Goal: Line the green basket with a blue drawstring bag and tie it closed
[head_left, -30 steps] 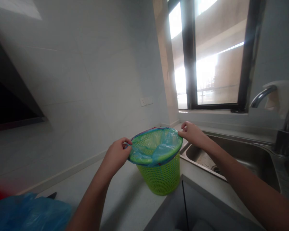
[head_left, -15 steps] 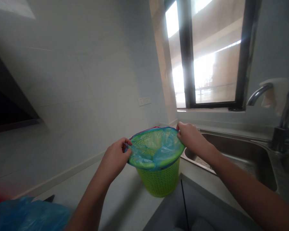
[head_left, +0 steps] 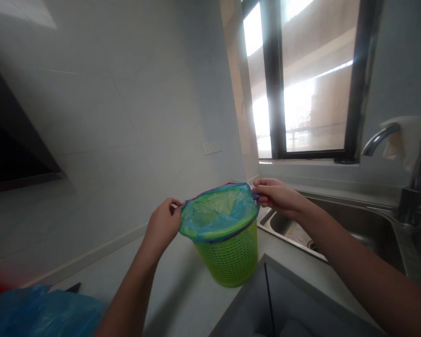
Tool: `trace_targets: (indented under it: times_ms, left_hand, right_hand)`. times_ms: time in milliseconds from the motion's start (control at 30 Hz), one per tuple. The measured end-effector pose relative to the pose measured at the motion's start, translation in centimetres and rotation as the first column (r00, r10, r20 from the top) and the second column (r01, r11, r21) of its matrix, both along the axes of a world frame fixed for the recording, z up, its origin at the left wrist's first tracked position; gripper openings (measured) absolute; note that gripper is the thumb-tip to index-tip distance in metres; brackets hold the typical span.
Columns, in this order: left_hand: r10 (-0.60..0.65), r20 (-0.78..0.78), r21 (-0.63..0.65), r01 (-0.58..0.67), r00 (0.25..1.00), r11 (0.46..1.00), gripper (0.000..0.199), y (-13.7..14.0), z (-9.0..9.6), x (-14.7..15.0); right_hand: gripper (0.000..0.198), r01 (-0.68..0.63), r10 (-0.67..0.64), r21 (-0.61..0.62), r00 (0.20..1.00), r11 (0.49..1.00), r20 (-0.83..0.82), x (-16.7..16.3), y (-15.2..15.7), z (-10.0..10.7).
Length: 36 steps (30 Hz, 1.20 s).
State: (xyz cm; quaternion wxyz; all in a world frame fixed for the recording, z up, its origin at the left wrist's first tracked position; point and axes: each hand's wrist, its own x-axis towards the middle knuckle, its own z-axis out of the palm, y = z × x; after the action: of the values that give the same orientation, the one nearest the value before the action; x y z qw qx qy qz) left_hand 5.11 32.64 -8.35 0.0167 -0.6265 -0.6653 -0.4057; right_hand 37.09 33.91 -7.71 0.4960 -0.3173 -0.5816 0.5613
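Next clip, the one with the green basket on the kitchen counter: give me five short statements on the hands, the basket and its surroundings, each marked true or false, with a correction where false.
1. Both hands pinch the thin blue plastic liner bag at the rim of the lime-green perforated plastic basket. True: left hand and right hand grip opposite sides.
2. The basket lies on its side. False: it stands upright on the pale countertop.
3. The stainless steel sink is to the right of the basket. True.
4. Water runs from the chrome tap. False: no stream shows.
5. The basket stands inside the sink. False: it stands beside it, on the counter.
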Motion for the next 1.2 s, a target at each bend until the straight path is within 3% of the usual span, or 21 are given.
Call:
trace_targets:
  times_ms: [133, 333, 433, 500, 567, 633, 667, 733, 800, 833, 900, 967, 1033, 1100, 1200]
  left_hand:
    - [-0.032, 0.083, 0.001, 0.032, 0.996, 0.999, 0.014, 1.1, -0.5, -0.5]
    - [-0.175, 0.291, 0.13, 0.143, 0.941, 0.981, 0.024, 2.2, -1.5, -0.1]
    - [-0.263, 0.459, 0.178, 0.202, 0.849, 0.963, 0.029, 2.8, -1.8, 0.0]
    - [-0.296, 0.611, 0.173, 0.24, 0.734, 0.955, 0.03, 3.1, -1.9, 0.0]
    - [-0.324, 0.73, 0.176, 0.293, 0.602, 0.94, 0.032, 3.3, -1.7, 0.2]
    - [-0.353, 0.79, 0.191, 0.346, 0.501, 0.918, 0.035, 3.2, -1.5, 0.3]
    - [-0.352, 0.806, 0.185, 0.362, 0.476, 0.914, 0.036, 3.1, -1.4, 0.4]
    - [-0.303, 0.808, 0.124, 0.357, 0.505, 0.926, 0.034, 2.7, -1.3, 0.4]
    - [-0.203, 0.751, -0.028, 0.338, 0.629, 0.941, 0.028, 2.0, -1.1, 0.3]
    - [-0.16, 0.694, -0.133, 0.343, 0.702, 0.93, 0.025, 1.5, -1.0, 0.1]
    - [-0.144, 0.566, -0.348, 0.393, 0.812, 0.851, 0.027, 0.6, -0.7, -0.2]
    - [-0.21, 0.485, -0.491, 0.463, 0.849, 0.738, 0.031, -0.4, -0.3, -0.3]
    - [-0.291, 0.462, -0.522, 0.522, 0.838, 0.674, 0.03, -1.1, 0.2, -0.1]
    - [-0.331, 0.475, -0.482, 0.556, 0.815, 0.677, 0.024, -1.6, 0.6, 0.4]
    - [-0.309, 0.528, -0.396, 0.551, 0.791, 0.735, 0.017, -1.8, 0.6, 1.2]
  right_hand:
    - [0.022, -0.175, 0.159, -0.101, 0.976, 0.979, -0.146, 0.2, -0.6, 0.3]
    - [0.025, -0.246, 0.257, -0.165, 0.965, 0.955, 0.053, -0.5, -2.2, 0.4]
    - [0.027, -0.291, 0.305, -0.159, 0.95, 0.943, 0.068, -0.9, -3.2, 0.7]
    - [0.023, -0.314, 0.324, -0.125, 0.943, 0.941, 0.073, -0.9, -3.5, 0.9]
    - [0.017, -0.233, 0.235, -0.027, 0.968, 0.972, 0.092, -0.8, -3.2, 1.0]
    - [0.011, 0.014, -0.027, 0.13, 0.995, 0.991, 0.093, -0.5, -2.2, 0.8]
    - [0.008, 0.173, -0.191, 0.202, 0.979, 0.964, 0.071, -0.3, -1.4, 0.6]
    - [0.007, 0.441, -0.463, 0.277, 0.886, 0.854, 0.016, 0.3, 0.6, 0.0]
    - [0.009, 0.575, -0.607, 0.291, 0.794, 0.765, 0.027, 0.9, 2.6, -0.8]
    - [0.012, 0.612, -0.656, 0.306, 0.752, 0.729, 0.062, 1.1, 3.4, -1.3]
    - [0.021, 0.63, -0.703, 0.347, 0.696, 0.695, 0.145, 1.5, 4.7, -2.1]
    - [0.033, 0.566, -0.648, 0.343, 0.734, 0.75, 0.204, 1.5, 5.2, -2.7]
    - [0.04, 0.444, -0.502, 0.26, 0.832, 0.858, 0.236, 1.4, 5.3, -3.1]
    - [0.04, 0.335, -0.367, 0.164, 0.898, 0.928, 0.242, 1.1, 5.2, -3.3]
    - [0.032, 0.327, -0.361, 0.169, 0.898, 0.93, 0.252, 1.1, 5.4, -3.5]
